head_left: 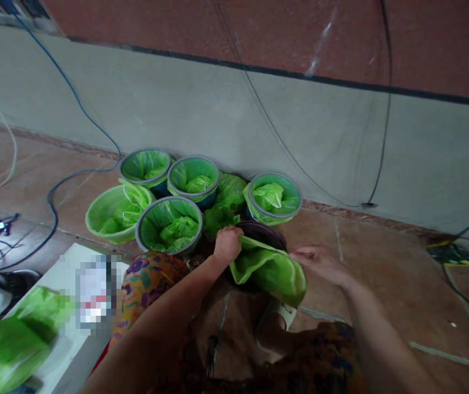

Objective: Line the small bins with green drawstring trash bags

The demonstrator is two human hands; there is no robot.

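Note:
A green plastic bag [273, 268] hangs spread between my hands, its upper edge pulled wide. My left hand [229, 244] is closed around the bag's left corner. At the right corner, the fingers of my right hand [318, 261] pinch the edge. Just behind and below the bag stands a dark bin [264, 232], partly hidden by it. Green-lined bins with grey rims surround the spot: one bin [170, 224] to the left of my left hand, another bin [275, 197] beyond the dark one.
More lined bins [193, 175] stand along the wall [185, 104]. At lower left, green bags [16, 339] lie on a white surface [70, 350] beside a blurred-out item. A blue cable [76, 98] runs down the wall onto the tiled floor [382, 284].

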